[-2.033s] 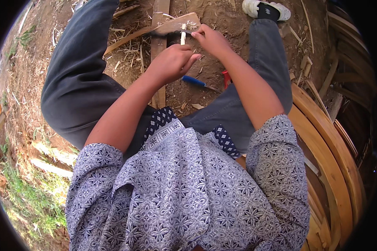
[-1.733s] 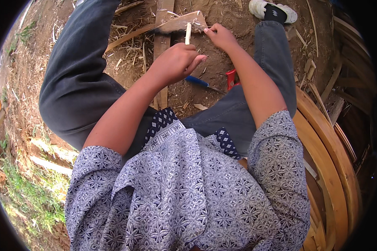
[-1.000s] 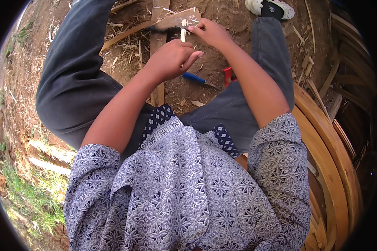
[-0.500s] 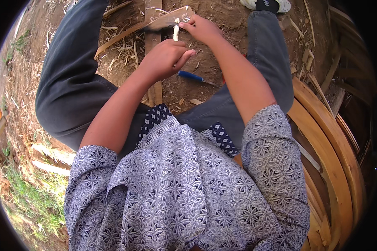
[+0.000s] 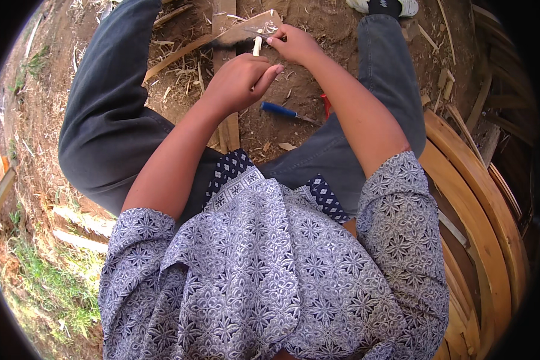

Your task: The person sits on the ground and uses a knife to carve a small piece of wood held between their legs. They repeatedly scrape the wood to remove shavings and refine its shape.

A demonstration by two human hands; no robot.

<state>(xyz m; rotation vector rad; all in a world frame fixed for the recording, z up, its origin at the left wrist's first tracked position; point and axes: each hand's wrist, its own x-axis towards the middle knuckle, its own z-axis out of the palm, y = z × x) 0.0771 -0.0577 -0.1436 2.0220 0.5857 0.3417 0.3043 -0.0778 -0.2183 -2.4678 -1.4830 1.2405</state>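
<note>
Wrapped in my left hand (image 5: 237,81) is a pale, whittled wooden stick (image 5: 257,47), its upper end poking out past the fingers. My right hand (image 5: 293,45) is closed on a thin knife, whose narrow blade (image 5: 255,32) reaches left across the top of the stick. The knife's handle is hidden in the fingers. Beneath and beyond both hands lies a flat piece of board (image 5: 246,30) with a dark, scorched-looking patch. A blue-handled tool (image 5: 279,110) with a slim metal shaft rests on the dirt below my hands.
Wood shavings (image 5: 183,78) litter the dirt between my legs. A plank (image 5: 228,129) runs along the ground under my left forearm. Curved wooden beams (image 5: 471,198) stand close on my right. A red object (image 5: 326,105) shows partly beside my right leg. Grass (image 5: 54,282) grows at left.
The blade, blurred and dark before, now shows as a thin strip over the stick's tip. The stick tilts a little more to the right. The whole view has shifted slightly.
</note>
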